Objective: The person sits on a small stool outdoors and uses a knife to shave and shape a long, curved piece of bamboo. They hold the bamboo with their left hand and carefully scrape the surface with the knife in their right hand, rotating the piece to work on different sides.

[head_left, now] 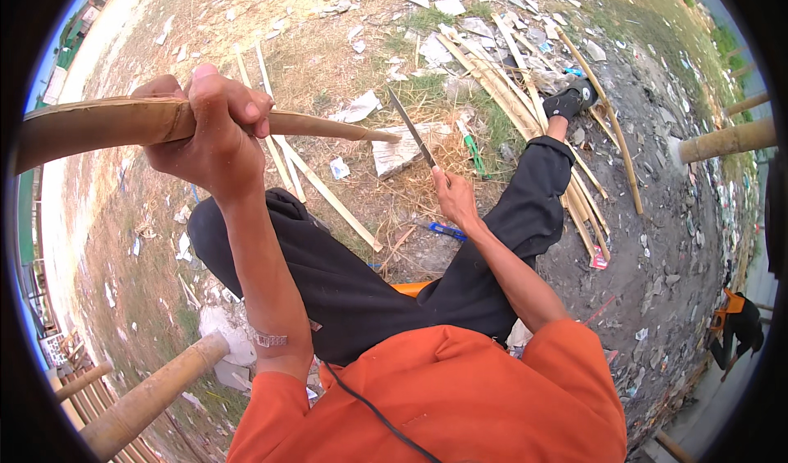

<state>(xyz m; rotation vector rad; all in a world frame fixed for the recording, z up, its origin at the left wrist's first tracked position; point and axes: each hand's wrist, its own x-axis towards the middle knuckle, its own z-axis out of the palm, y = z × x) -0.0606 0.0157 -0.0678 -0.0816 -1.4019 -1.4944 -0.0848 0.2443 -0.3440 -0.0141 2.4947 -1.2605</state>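
My left hand [215, 135] is wrapped round a split bamboo strip [332, 129], raised at the left. The strip slopes down so that its far end meets a whitish slab [396, 161] on the ground. In my right hand [456, 197] is a long knife [410, 126], its narrow dark blade pointing up and to the left, just right of the strip's tip. The blade looks apart from the bamboo. A green-handled tool [474, 149] lies beside the slab, and a blue box cutter [447, 231] lies near my right wrist.
Several bamboo strips [492, 81] lie by my right foot [572, 99], with two thin slats [324, 190] left of the slab. Bamboo posts [156, 385] [730, 141] stand at both sides. Paper and plastic scraps litter the ground. A person [743, 327] is at the far right.
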